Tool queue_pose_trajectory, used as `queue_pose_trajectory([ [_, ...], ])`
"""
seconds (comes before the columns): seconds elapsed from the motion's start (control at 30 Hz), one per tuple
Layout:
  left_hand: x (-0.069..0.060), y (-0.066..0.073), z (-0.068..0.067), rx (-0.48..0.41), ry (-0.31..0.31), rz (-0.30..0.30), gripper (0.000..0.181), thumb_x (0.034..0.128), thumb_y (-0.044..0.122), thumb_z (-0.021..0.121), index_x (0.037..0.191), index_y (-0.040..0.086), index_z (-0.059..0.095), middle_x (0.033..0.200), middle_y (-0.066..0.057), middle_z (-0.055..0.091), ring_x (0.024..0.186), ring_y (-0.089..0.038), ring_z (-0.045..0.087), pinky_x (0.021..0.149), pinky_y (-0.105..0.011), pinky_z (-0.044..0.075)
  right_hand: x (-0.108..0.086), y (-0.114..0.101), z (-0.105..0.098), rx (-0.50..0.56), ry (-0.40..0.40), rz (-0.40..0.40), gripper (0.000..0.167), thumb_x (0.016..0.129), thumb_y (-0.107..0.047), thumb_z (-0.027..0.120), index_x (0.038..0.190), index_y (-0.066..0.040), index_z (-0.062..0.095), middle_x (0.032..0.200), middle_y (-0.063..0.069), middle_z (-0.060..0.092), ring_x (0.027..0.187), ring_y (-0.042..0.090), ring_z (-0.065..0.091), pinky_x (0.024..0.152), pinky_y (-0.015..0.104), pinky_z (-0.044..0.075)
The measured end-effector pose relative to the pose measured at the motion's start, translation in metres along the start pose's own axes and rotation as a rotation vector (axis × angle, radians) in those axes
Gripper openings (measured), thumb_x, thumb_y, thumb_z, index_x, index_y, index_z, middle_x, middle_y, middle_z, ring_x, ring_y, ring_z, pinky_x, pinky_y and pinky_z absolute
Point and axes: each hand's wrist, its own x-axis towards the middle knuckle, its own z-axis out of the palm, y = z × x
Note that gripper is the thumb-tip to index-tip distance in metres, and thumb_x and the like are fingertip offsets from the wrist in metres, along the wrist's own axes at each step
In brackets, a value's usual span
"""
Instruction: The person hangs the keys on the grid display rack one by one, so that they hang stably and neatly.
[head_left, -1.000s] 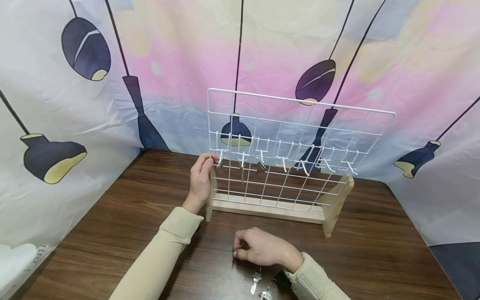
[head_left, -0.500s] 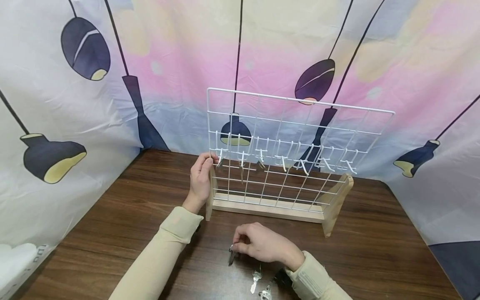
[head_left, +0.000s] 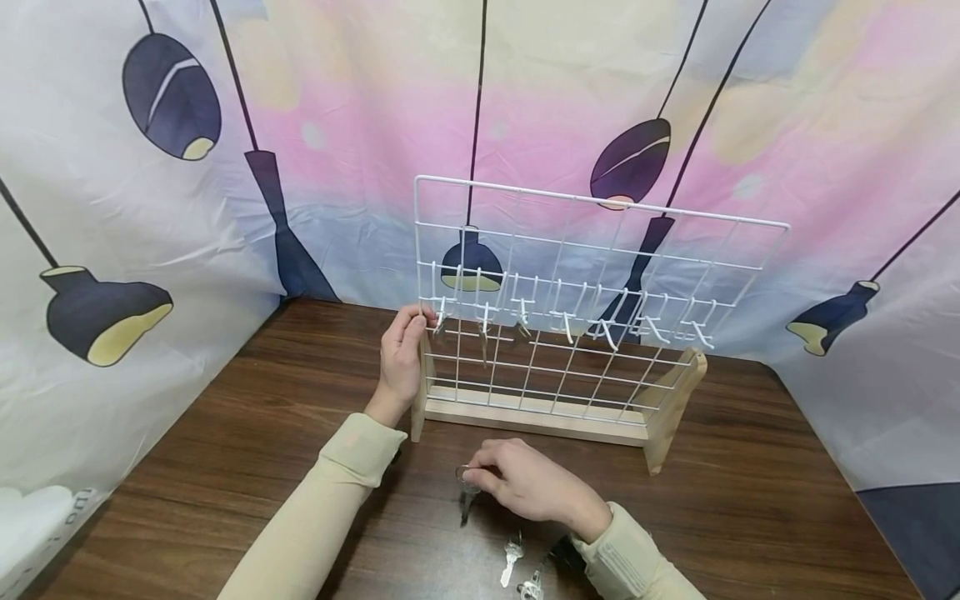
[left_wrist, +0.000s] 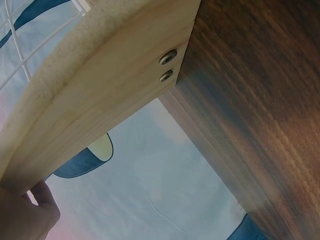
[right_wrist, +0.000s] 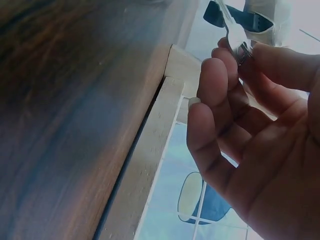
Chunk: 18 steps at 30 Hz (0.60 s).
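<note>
In the head view, my left hand (head_left: 401, 354) grips the upper left edge of a white wire grid rack (head_left: 600, 200) on a wooden stand (head_left: 536, 422). The left wrist view has the fingers at the wooden side panel (left_wrist: 100, 95). Low in front of the rack, my right hand (head_left: 532, 482) pinches a key ring between thumb and fingers, and a key (head_left: 467, 504) dangles from it. The right wrist view also catches this silvery key (right_wrist: 234, 32). Small metal keys (head_left: 484, 346) hang on the leftmost hooks. Toward the right the hooks (head_left: 609, 337) look bare.
Two more keys, one silver key (head_left: 511, 562) and another key (head_left: 532, 587), lie on the brown wooden table (head_left: 765, 500) near its front. A white package (head_left: 33, 542) stands at the lower left. Behind the table hangs a patterned cloth (head_left: 360, 125).
My right hand has risen slightly from the tabletop with the key ring, and the key now hangs in sight below the fingertips. The left hand and rack have stayed put.
</note>
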Motion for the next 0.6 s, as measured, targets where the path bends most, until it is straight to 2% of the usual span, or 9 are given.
queue_pose_trajectory([
  [0.13, 0.0000, -0.0010, 0.0001, -0.022, 0.001, -0.006, 0.020, 0.1006, 0.006, 0.040, 0.096, -0.004, 0.057, 0.091, 0.001, 0.059, 0.086, -0.015, 0.056, 0.076, -0.023, 0.048, -0.0004, 0.0000, -0.0009, 0.011, 0.015, -0.005, 0.024, 0.100, -0.029, 0.055, 0.100, -0.015, 0.074, 0.090, -0.014, 0.063, 0.081, -0.004, 0.057, 0.075, 0.016, 0.049],
  [0.27, 0.0005, -0.0018, 0.0007, -0.031, 0.002, -0.005, 0.020, 0.1006, 0.005, 0.039, 0.095, -0.002, 0.057, 0.092, -0.012, 0.057, 0.086, -0.012, 0.056, 0.077, -0.023, 0.048, -0.0003, -0.0008, -0.0021, 0.066, 0.039, 0.013, 0.020, 0.097, -0.030, 0.059, 0.096, -0.017, 0.074, 0.086, -0.015, 0.066, 0.071, -0.005, 0.056, 0.069, 0.014, 0.049],
  [0.37, 0.0007, -0.0020, 0.0009, -0.032, 0.002, -0.002, 0.020, 0.1008, 0.005, 0.039, 0.095, -0.005, 0.056, 0.092, -0.021, 0.054, 0.088, -0.012, 0.056, 0.079, -0.025, 0.047, -0.0001, -0.0017, -0.0035, 0.107, 0.052, 0.038, 0.017, 0.095, -0.031, 0.062, 0.094, -0.019, 0.074, 0.082, -0.014, 0.067, 0.056, -0.004, 0.046, 0.058, 0.014, 0.045],
  [0.43, 0.0005, -0.0017, 0.0009, -0.033, 0.002, -0.001, 0.021, 0.1009, 0.004, 0.039, 0.095, -0.006, 0.056, 0.093, -0.025, 0.052, 0.088, -0.013, 0.056, 0.079, -0.026, 0.048, -0.0001, -0.0022, -0.0046, 0.129, 0.057, 0.049, 0.014, 0.094, -0.031, 0.064, 0.094, -0.020, 0.074, 0.082, -0.013, 0.068, 0.051, -0.002, 0.040, 0.054, 0.015, 0.043],
  [0.5, 0.0005, -0.0013, 0.0008, -0.029, 0.001, -0.002, 0.020, 0.1011, 0.003, 0.038, 0.096, -0.006, 0.056, 0.093, -0.024, 0.052, 0.088, -0.015, 0.056, 0.080, -0.028, 0.048, -0.0003, -0.0025, -0.0057, 0.143, 0.064, 0.052, 0.012, 0.093, -0.029, 0.066, 0.092, -0.021, 0.074, 0.082, -0.012, 0.068, 0.050, -0.001, 0.037, 0.053, 0.016, 0.043],
  [0.6, 0.0004, -0.0003, 0.0007, -0.021, 0.000, -0.004, 0.020, 0.1008, -0.001, 0.037, 0.096, -0.007, 0.055, 0.093, -0.019, 0.054, 0.088, -0.016, 0.055, 0.082, -0.029, 0.047, -0.0001, -0.0026, -0.0072, 0.153, 0.081, 0.042, 0.009, 0.092, -0.028, 0.067, 0.091, -0.021, 0.074, 0.085, -0.015, 0.067, 0.060, -0.002, 0.047, 0.062, 0.018, 0.048],
])
